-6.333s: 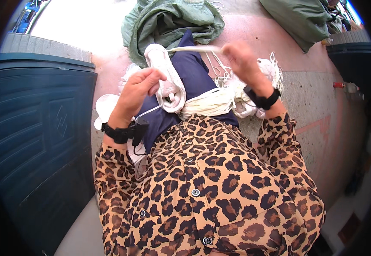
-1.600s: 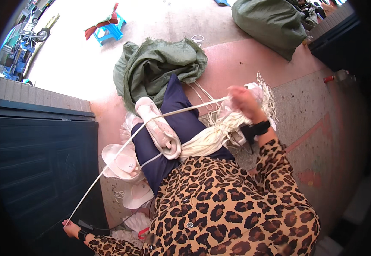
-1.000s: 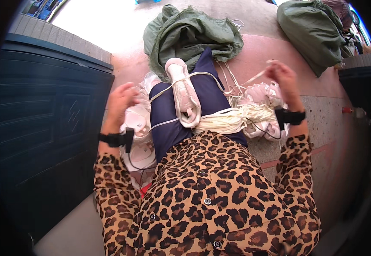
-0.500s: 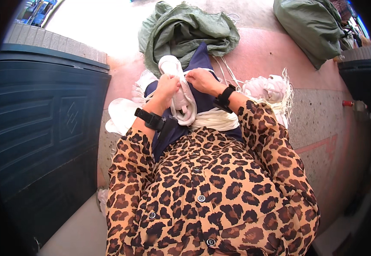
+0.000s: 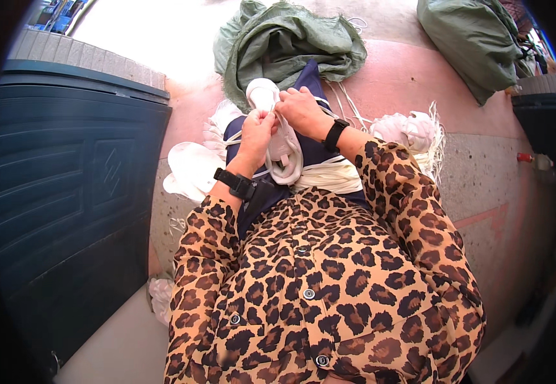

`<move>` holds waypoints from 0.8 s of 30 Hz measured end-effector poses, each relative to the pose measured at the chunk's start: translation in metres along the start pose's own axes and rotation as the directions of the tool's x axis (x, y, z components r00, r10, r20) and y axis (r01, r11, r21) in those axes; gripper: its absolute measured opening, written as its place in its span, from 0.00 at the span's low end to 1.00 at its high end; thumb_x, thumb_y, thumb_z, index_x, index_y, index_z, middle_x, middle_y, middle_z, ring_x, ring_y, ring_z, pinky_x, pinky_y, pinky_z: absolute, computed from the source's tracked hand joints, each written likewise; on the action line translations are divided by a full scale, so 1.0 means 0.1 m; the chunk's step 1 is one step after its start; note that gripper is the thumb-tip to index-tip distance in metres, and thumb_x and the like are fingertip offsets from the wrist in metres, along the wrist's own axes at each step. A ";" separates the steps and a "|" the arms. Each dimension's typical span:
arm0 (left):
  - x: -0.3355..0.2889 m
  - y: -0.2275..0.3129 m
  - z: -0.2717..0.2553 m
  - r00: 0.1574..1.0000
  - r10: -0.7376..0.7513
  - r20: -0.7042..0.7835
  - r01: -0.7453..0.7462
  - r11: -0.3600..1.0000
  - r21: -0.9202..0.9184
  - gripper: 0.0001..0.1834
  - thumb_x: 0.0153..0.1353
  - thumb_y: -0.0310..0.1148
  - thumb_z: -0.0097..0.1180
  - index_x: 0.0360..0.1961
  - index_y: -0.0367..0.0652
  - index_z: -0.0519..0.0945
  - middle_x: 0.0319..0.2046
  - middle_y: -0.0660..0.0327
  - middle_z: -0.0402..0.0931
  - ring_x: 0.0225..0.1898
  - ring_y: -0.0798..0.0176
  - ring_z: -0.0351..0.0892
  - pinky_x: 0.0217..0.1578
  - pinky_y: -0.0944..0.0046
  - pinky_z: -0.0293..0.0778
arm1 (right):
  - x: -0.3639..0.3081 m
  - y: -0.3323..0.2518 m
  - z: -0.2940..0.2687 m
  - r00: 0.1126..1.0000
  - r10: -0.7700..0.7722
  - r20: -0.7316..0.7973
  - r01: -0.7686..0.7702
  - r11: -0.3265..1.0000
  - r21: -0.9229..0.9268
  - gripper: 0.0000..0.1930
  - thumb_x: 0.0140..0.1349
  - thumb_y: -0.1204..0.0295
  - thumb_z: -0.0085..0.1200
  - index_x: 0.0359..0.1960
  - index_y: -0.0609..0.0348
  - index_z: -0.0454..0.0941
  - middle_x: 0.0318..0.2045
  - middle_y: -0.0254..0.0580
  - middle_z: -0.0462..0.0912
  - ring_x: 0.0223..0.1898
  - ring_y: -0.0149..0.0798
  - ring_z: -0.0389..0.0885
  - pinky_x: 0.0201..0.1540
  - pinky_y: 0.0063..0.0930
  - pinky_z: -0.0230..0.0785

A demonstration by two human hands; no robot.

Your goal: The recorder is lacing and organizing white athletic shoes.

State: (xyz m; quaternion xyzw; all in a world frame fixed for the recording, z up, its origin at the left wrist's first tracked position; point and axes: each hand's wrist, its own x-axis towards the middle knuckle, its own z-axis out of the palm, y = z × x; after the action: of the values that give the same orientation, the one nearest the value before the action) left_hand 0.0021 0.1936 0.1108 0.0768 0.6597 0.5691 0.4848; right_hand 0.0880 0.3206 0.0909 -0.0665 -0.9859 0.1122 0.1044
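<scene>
A white shoe (image 5: 263, 91) lies on my lap over dark blue cloth (image 5: 311, 80), its toe pointing away and its opening toward me. My left hand (image 5: 257, 133) is closed in a pinch at the shoe's lacing area. Close against it, my right hand (image 5: 303, 114) pinches too, and a thin white shoelace shows between the fingertips of both hands. The fingers partly cover the shoe's middle. A bundle of cream shoelaces (image 5: 332, 178) is spread across my lap just right of the shoe's heel.
White shoes (image 5: 191, 168) lie to my left, and more white shoes (image 5: 406, 131) with loose laces to my right. Ahead is a crumpled green woven sack (image 5: 290, 45); a full green sack (image 5: 467, 45) stands far right. A dark blue panelled door (image 5: 73, 173) borders the left.
My right hand has moved in toward the left and now meets my left hand over the shoe. The strand stretched out from my right hand earlier is now drawn in between the fingertips.
</scene>
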 end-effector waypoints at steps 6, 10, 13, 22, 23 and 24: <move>-0.10 0.02 -0.23 0.993 0.100 -0.060 -0.087 0.979 0.185 0.07 0.61 0.29 0.49 0.37 0.37 0.75 0.21 0.65 0.74 0.16 0.77 0.68 0.16 0.77 0.61 | -0.06 -0.11 -0.06 0.988 0.146 -0.046 -0.148 0.987 -0.059 0.08 0.51 0.62 0.54 0.26 0.52 0.78 0.26 0.36 0.75 0.35 0.39 0.72 0.37 0.35 0.60; -0.09 -0.10 -0.27 0.985 0.144 -0.091 -0.114 0.953 0.279 0.10 0.59 0.29 0.51 0.34 0.33 0.78 0.21 0.62 0.77 0.21 0.73 0.72 0.25 0.70 0.68 | -0.12 -0.14 -0.06 0.985 0.158 0.065 -0.160 0.986 0.034 0.11 0.53 0.62 0.52 0.27 0.58 0.77 0.30 0.43 0.77 0.38 0.44 0.73 0.40 0.40 0.63; -0.02 -0.17 -0.19 0.971 0.223 -0.081 -0.168 0.889 0.426 0.10 0.60 0.32 0.51 0.35 0.35 0.78 0.21 0.64 0.75 0.20 0.72 0.71 0.23 0.70 0.66 | -0.10 -0.03 0.00 0.976 0.148 0.161 -0.174 0.971 0.163 0.10 0.53 0.70 0.46 0.30 0.63 0.75 0.32 0.52 0.77 0.39 0.52 0.73 0.44 0.46 0.65; 0.05 -0.12 -0.02 0.900 0.434 0.041 -0.288 0.522 0.803 0.11 0.57 0.37 0.50 0.34 0.42 0.79 0.28 0.44 0.78 0.34 0.43 0.78 0.36 0.50 0.73 | -0.17 0.22 0.16 0.994 0.027 0.101 -0.064 0.922 0.381 0.09 0.51 0.74 0.45 0.31 0.64 0.75 0.32 0.53 0.75 0.38 0.53 0.74 0.43 0.42 0.66; 0.05 -0.11 -0.01 0.904 0.425 0.047 -0.286 0.518 0.807 0.11 0.57 0.37 0.50 0.34 0.42 0.79 0.28 0.45 0.78 0.34 0.43 0.78 0.36 0.49 0.73 | -0.19 0.22 0.16 0.998 0.019 0.058 -0.040 0.924 0.381 0.09 0.51 0.75 0.46 0.31 0.64 0.75 0.32 0.53 0.75 0.38 0.53 0.74 0.42 0.41 0.66; 0.04 -0.09 0.00 0.888 0.457 0.055 -0.303 0.490 0.817 0.11 0.57 0.37 0.50 0.34 0.41 0.79 0.28 0.45 0.78 0.33 0.44 0.78 0.35 0.51 0.73 | -0.20 0.22 0.16 0.998 0.026 0.052 -0.045 0.906 0.420 0.09 0.51 0.75 0.46 0.32 0.64 0.76 0.31 0.52 0.75 0.37 0.52 0.73 0.42 0.41 0.66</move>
State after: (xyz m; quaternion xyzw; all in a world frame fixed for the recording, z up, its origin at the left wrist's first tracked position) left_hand 0.0039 0.1931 0.1012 0.3835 0.8491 0.3032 0.1999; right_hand 0.1059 0.3355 0.0664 -0.0578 -0.9393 0.3256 0.0917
